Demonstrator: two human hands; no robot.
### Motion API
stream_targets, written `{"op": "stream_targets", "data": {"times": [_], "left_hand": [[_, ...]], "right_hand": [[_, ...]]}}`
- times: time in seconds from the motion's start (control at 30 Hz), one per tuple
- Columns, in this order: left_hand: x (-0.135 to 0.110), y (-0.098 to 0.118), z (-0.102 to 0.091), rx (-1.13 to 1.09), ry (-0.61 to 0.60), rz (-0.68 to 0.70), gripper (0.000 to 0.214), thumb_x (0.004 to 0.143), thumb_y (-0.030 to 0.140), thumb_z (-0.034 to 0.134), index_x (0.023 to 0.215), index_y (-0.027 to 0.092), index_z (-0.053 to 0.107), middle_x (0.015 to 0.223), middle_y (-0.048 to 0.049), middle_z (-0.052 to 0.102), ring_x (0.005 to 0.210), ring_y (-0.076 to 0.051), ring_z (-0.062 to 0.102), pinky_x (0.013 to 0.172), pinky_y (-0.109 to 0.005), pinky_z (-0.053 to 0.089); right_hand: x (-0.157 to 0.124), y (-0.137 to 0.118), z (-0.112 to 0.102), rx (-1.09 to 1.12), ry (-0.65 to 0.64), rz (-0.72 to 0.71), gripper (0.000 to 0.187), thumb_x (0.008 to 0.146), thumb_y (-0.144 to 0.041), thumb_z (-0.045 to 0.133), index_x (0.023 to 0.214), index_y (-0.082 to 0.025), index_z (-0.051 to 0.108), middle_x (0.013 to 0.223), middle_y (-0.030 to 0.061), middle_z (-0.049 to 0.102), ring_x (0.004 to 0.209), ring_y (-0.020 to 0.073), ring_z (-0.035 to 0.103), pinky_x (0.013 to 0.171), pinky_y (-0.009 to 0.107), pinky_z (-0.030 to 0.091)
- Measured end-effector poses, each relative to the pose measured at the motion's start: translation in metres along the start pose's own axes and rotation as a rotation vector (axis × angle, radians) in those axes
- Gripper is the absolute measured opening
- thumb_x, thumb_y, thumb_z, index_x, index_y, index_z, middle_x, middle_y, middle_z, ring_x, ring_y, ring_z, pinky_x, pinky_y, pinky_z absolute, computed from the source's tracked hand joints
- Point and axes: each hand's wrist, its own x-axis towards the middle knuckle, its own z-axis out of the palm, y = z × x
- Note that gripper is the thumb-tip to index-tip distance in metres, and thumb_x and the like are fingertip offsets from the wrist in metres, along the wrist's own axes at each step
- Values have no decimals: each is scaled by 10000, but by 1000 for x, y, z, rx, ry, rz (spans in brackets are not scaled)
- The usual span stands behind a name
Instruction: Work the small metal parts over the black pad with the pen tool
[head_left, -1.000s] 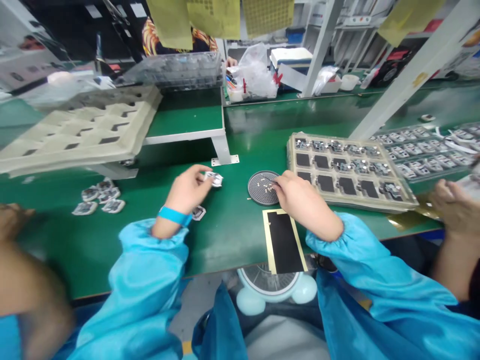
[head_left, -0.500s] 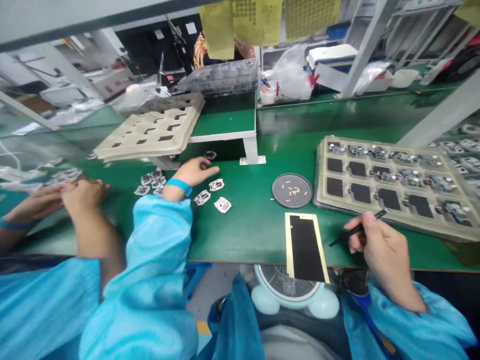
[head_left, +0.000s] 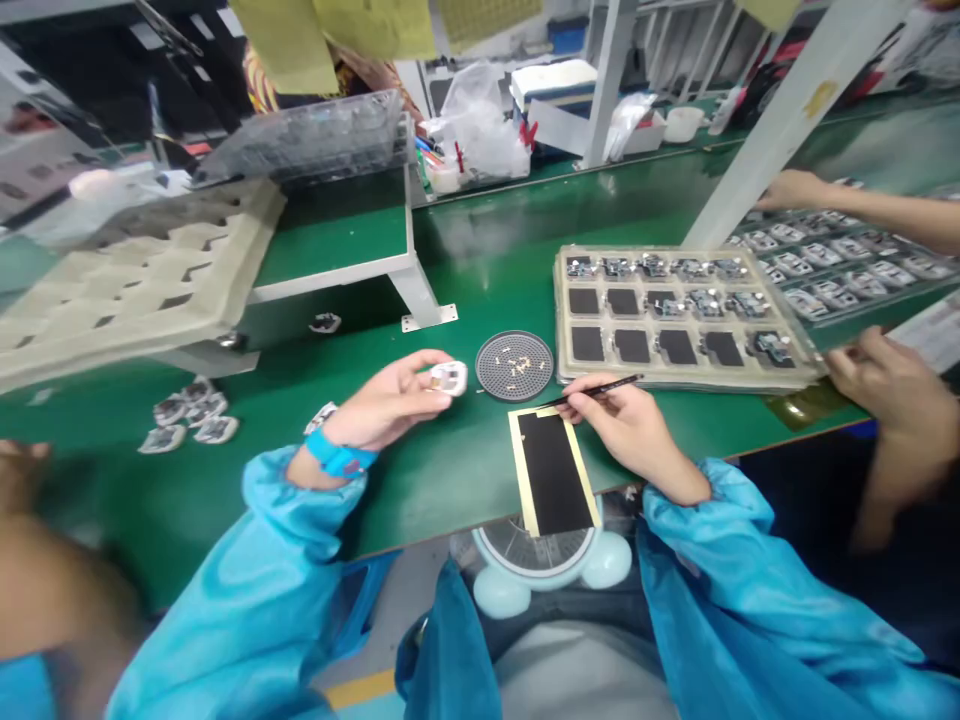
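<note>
My left hand [head_left: 390, 402] is closed on a small white part [head_left: 448, 377], lifted a little above the green bench. My right hand [head_left: 626, 426] pinches black tweezers [head_left: 600, 389], tips pointing left over the top of a black sheet with a yellow border [head_left: 553, 470]. Just beyond lies a round perforated dish [head_left: 514, 365] with several tiny pieces in it. Right of the dish stands a beige tray [head_left: 787, 368] of dark pads and small assemblies.
Loose white parts [head_left: 187, 420] lie at the left, one [head_left: 325, 322] under a raised green shelf [head_left: 341, 240] bearing an empty beige tray [head_left: 135, 280]. A co-worker's hands [head_left: 877, 385] work at the right by more trays [head_left: 832, 265]. Another person's arm [head_left: 45, 560] is at lower left.
My left hand has come back from the loose parts with a white part. My right hand moved up and left with the tweezers to the black sheet. The view swung right.
</note>
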Motion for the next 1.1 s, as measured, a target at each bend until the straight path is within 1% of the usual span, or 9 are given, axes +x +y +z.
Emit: {"op": "stream_targets", "data": {"times": [0.1,0.2,0.27,0.33,0.4,0.47,0.57,0.7,1.1], "left_hand": [[15,-4,34,-112,-181,-24,422,716,253,882,1078,173,681,854,-22,647,686,-89,573,540,-154,408],[22,-12,51,-56,-237,-15,318,847,372,775,1065,146,724,844,-46,649,651,-85,549,497,-163,364],[21,-17,56,71,-254,-20,318,888,358,734,1118,138,724,853,-56,676,682,-97,584,559,-182,426],[18,-22,59,186,-262,-28,337,888,311,733,1175,137,700,903,-67,711,777,-128,639,693,-229,502],[14,-26,61,265,-250,-27,329,879,291,731,1161,127,691,946,-81,729,848,-156,662,786,-277,523],[12,-32,65,347,-211,-2,280,880,293,712,1098,117,700,935,-82,729,838,-159,654,782,-284,518],[11,-41,70,523,-123,73,221,888,290,676,1035,131,718,878,-57,714,748,-134,596,690,-250,471],[11,-47,74,739,-51,112,221,899,295,642,1062,179,736,757,1,649,588,-97,454,548,-224,339],[10,-47,74,776,-38,101,265,899,348,634,1074,178,739,724,7,623,529,-92,400,510,-220,290]], "right_hand": [[5,4,-1,-67,9,-30,214,924,-415,704,954,-204,727,888,46,763,772,157,739,724,282,619],[6,8,-1,19,9,-4,206,948,-416,672,963,-210,677,886,44,768,756,160,747,684,276,621],[6,10,1,92,15,29,198,941,-406,686,981,-218,640,866,40,775,768,173,764,694,284,633],[6,11,3,130,42,49,205,919,-388,719,994,-222,625,874,40,785,776,179,775,708,286,641],[6,10,5,136,60,55,208,907,-376,733,997,-222,625,908,46,795,802,183,783,720,284,644],[6,10,7,114,62,53,201,901,-371,738,985,-220,636,926,50,799,820,185,786,736,285,646],[6,8,7,75,53,48,185,896,-361,744,970,-219,651,917,47,801,804,177,784,743,280,643],[6,8,7,56,52,41,178,902,-357,736,984,-220,659,938,52,801,835,184,785,734,277,638],[8,12,7,4,51,7,240,838,-359,798,963,-211,657,925,51,785,880,199,775,775,315,634]]}}
